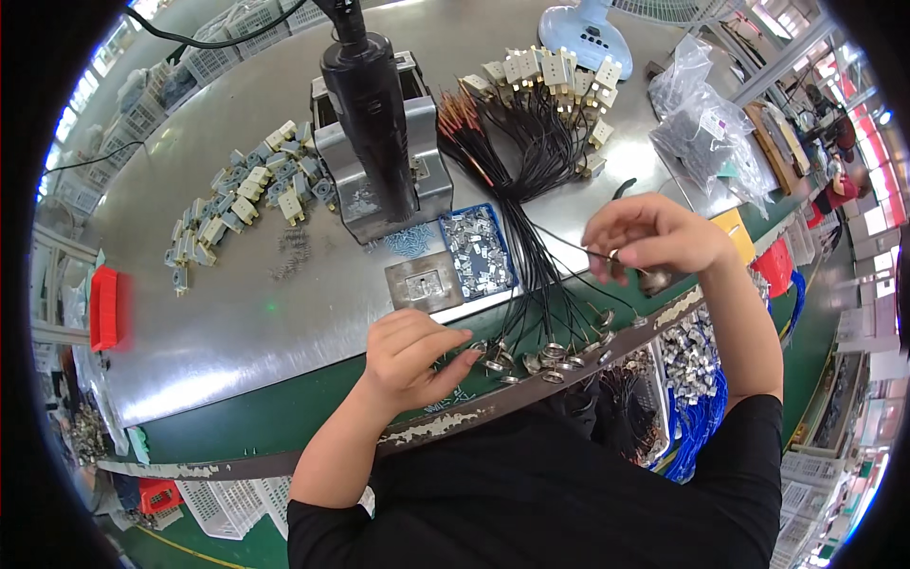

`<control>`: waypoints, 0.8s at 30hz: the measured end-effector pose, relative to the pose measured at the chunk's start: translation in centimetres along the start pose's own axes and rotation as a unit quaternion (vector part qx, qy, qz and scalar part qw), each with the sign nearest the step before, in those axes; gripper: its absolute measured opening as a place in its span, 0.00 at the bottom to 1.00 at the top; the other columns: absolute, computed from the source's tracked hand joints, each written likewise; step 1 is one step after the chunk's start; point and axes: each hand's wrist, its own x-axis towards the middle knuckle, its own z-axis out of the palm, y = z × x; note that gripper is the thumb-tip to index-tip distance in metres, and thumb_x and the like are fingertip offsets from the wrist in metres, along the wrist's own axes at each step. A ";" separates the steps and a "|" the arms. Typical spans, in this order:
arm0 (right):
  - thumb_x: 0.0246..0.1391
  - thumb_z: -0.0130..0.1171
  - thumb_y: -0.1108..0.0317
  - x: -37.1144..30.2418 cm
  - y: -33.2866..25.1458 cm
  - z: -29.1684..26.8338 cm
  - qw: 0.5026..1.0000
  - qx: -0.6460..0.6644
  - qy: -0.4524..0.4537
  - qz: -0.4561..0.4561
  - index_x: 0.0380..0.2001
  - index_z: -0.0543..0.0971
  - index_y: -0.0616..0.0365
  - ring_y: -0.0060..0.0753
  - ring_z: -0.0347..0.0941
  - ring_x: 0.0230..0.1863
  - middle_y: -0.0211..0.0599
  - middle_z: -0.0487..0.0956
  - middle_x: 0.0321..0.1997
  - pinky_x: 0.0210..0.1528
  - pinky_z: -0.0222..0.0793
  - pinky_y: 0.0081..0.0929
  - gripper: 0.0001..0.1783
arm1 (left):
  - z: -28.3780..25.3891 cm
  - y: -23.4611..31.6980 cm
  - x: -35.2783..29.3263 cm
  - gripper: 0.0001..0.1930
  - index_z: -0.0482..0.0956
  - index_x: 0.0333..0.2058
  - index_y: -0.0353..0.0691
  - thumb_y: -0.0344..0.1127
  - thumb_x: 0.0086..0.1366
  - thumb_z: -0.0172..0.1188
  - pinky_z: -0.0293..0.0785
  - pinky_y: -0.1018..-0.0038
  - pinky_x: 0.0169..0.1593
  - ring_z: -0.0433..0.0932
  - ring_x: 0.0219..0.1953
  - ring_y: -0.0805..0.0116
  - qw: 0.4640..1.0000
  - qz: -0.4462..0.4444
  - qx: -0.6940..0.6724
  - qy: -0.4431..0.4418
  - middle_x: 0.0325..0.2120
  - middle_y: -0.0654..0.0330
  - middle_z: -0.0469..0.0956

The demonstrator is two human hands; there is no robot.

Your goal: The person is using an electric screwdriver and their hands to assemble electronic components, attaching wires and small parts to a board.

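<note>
My right hand is closed on a thin black cable, with a round metal end piece showing just below its fingers. My left hand is near the bench's front edge, its thumb and forefinger apart with nothing visible between them. Beside its fingertips lie several round metal rings on the ends of black cables. These cables run back into a large bundle whose far ends carry cream-coloured connector blocks. Copper-red tips show on the bundle's left side.
A press-like machine stands mid-bench. Before it are a metal fixture plate, a blue tray of small metal parts and loose blue screws. Connector blocks lie left, plastic bags right, a red bin at the left edge.
</note>
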 end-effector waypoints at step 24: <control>0.60 0.67 0.71 11.6 0.0 9.4 0.937 -0.271 -0.041 -0.215 0.44 0.84 0.64 0.50 0.84 0.38 0.47 0.85 0.36 0.41 0.78 0.37 0.11 | -1.9 0.6 -1.0 0.14 0.79 0.40 0.30 0.39 0.77 0.58 0.74 0.71 0.35 0.77 0.29 0.67 0.632 -0.406 -0.643 0.148 0.28 0.52 0.80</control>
